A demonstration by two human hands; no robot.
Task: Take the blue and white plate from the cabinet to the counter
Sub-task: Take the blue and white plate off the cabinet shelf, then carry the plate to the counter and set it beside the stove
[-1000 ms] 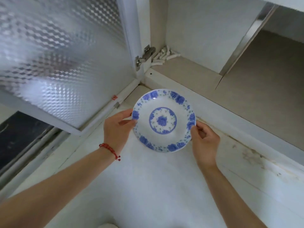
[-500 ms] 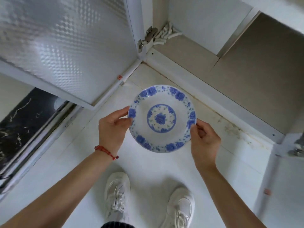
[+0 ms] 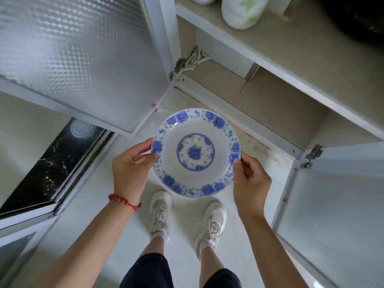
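The blue and white plate [image 3: 196, 152], round with blue flowers on its rim and a blue ring at its centre, is held level in the air above the floor, in front of the open cabinet [image 3: 276, 96]. My left hand [image 3: 133, 165] grips its left rim with the thumb on top. On the opposite rim my right hand [image 3: 250, 181] pinches the plate the same way. The black marbled counter [image 3: 52, 163] lies at the left, below the open door.
A frosted cabinet door [image 3: 79, 55] stands open at upper left and another door [image 3: 336, 215] at the right. White containers [image 3: 243, 11] and a dark pot [image 3: 359, 15] sit on the upper shelf. My shoes [image 3: 160, 213] stand on the white tiled floor.
The plate has come up and back out of the cabinet with both hands on it. The view has risen, so the upper shelf, the right door and my feet now show.
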